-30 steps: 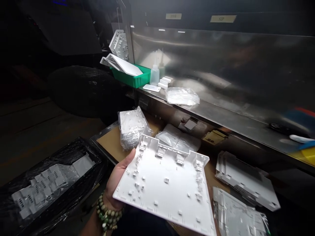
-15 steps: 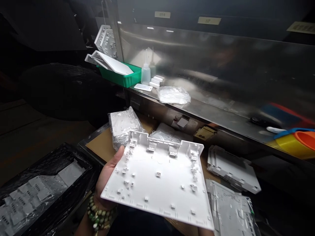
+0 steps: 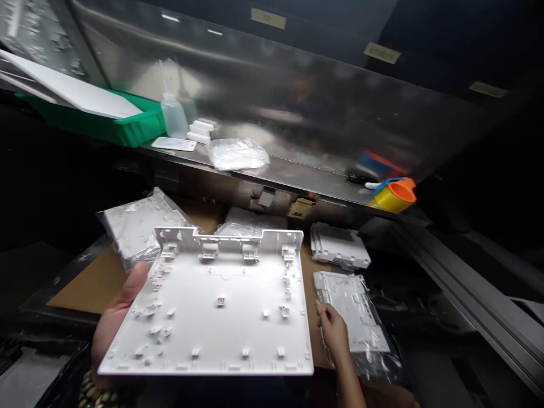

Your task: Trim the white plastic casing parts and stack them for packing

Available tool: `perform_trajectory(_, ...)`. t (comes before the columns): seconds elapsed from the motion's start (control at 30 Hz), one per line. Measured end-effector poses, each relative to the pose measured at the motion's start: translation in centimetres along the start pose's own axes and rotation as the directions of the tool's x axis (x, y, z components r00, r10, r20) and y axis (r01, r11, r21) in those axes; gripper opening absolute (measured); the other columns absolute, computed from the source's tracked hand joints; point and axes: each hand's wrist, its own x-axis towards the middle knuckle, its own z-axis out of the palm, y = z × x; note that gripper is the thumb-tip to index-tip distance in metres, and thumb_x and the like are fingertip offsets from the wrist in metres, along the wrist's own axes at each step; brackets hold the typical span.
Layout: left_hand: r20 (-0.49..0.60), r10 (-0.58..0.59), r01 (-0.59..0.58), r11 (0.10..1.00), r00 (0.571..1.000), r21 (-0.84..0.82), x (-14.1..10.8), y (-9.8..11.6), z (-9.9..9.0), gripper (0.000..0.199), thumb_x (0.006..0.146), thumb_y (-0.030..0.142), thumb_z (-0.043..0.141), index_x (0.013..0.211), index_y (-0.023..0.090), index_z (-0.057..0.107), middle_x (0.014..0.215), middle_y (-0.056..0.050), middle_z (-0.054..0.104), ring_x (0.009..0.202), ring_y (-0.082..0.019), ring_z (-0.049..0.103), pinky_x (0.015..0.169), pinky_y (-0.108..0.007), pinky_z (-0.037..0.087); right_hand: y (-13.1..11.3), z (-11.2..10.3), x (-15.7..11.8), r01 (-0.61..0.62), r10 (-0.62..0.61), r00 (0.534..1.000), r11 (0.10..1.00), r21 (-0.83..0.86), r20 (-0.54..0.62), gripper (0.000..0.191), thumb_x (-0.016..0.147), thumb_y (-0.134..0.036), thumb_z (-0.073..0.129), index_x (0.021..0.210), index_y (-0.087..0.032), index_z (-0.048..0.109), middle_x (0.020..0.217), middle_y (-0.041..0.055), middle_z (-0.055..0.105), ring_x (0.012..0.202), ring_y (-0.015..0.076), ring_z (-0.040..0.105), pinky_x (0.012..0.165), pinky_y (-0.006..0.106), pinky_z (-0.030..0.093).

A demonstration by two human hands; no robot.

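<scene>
My left hand (image 3: 121, 314) grips a white moulded plastic panel (image 3: 238, 323) by its left edge, thumb on top and the other fingers hidden beneath. The panel's inner face, with small posts and clips, is turned up towards me; its raised, notched wall is on the far side. My right hand (image 3: 334, 326) is to the right of the panel and apart from it, its fingers curled together. It is at the left edge of a panel in a clear plastic bag (image 3: 355, 311); whether the fingers pinch anything is too small to tell.
Bagged white panels (image 3: 142, 224) lie on cardboard (image 3: 85, 286) at left. More white panels (image 3: 340, 246) are stacked at right. Along the metal shelf (image 3: 297, 177) stand a green bin (image 3: 136, 127), a squeeze bottle (image 3: 173, 116), a clear bag (image 3: 238, 154) and a yellow tape roll (image 3: 386, 198).
My view has swung to the right. The panel in my left hand now sits more level, and my right hand, mostly hidden before, shows beside the bagged panel on the right.
</scene>
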Motion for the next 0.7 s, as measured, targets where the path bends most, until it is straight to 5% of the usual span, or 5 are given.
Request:
perform_trajectory(0.33, 0.187, -0.227, 0.269, 0.930, 0.956, -0.248, 2.0, -0.2, 0.1, 0.080, 0.092, 0.076, 0.037, 0.162, 0.044, 0.015, 0.146, 0.011, 0.058, 0.151, -0.028, 0.028, 0.127, -0.054, 0.026, -9.7, -1.8, -5.6, 0.056, -0.052, 0.998, 0.963, 0.263, -0.022, 0.042, 0.088, -0.064, 0.068, 0.096, -0.022, 0.066, 0.096, 0.0046, 0.069, 0.092, 0.0214, 0.063, 0.083, 0.030, 0.049)
perform_trajectory(0.4, 0.184, -0.244, 0.289, 0.915, 0.952, -0.281, 2.4, -0.6, -0.4, 0.079, 0.093, 0.074, 0.039, 0.162, 0.043, 0.017, 0.146, 0.009, 0.058, 0.150, -0.030, 0.031, 0.127, -0.055, 0.029, -11.4, -1.6, -7.2, -0.001, -0.025, 0.999, 0.866, 0.500, 0.045, 0.046, 0.086, -0.063, 0.073, 0.108, -0.023, 0.068, 0.112, 0.0081, 0.070, 0.104, 0.0238, 0.065, 0.091, 0.034, 0.051)
perform_trajectory(0.5, 0.157, -0.256, 0.293, 0.910, 0.954, -0.293, 3.0, -2.0, -1.7, 0.070, 0.097, 0.066, 0.039, 0.162, 0.041, 0.025, 0.145, 0.004, 0.062, 0.147, -0.031, 0.040, 0.124, -0.057, 0.033, -13.0, -0.2, -9.6, -0.269, -0.003, 0.946, 0.547, 0.793, 0.323, 0.069, 0.085, -0.078, 0.062, 0.125, -0.021, 0.068, 0.120, 0.0149, 0.072, 0.109, 0.0294, 0.068, 0.091, 0.042, 0.056)
perform_trajectory(0.6, 0.082, -0.332, 0.340, 0.934, 0.940, -0.111, 4.2, -4.6, -4.2, 0.061, 0.101, 0.053, 0.042, 0.157, 0.030, 0.042, 0.138, -0.006, 0.069, 0.138, -0.034, 0.055, 0.120, -0.057, 0.039, -12.3, 2.0, -11.3, -0.453, 0.094, 0.887, 0.371, 0.811, 0.452, 0.073, 0.081, -0.076, 0.069, 0.124, -0.016, 0.071, 0.111, 0.0168, 0.077, 0.107, 0.0323, 0.072, 0.090, 0.045, 0.058)
perform_trajectory(0.7, -0.156, -0.250, 0.295, 0.819, 0.956, 0.492, 6.1, -8.1, -8.1, 0.059, 0.101, 0.057, 0.040, 0.138, 0.018, 0.063, 0.123, -0.015, 0.076, 0.121, -0.035, 0.069, 0.109, -0.053, 0.050, -9.5, 2.9, -12.6, -0.475, 0.279, 0.874, 0.321, 0.820, 0.397, 0.061, 0.075, -0.057, 0.087, 0.115, -0.013, 0.075, 0.105, 0.0153, 0.079, 0.105, 0.0334, 0.074, 0.092, 0.046, 0.059)
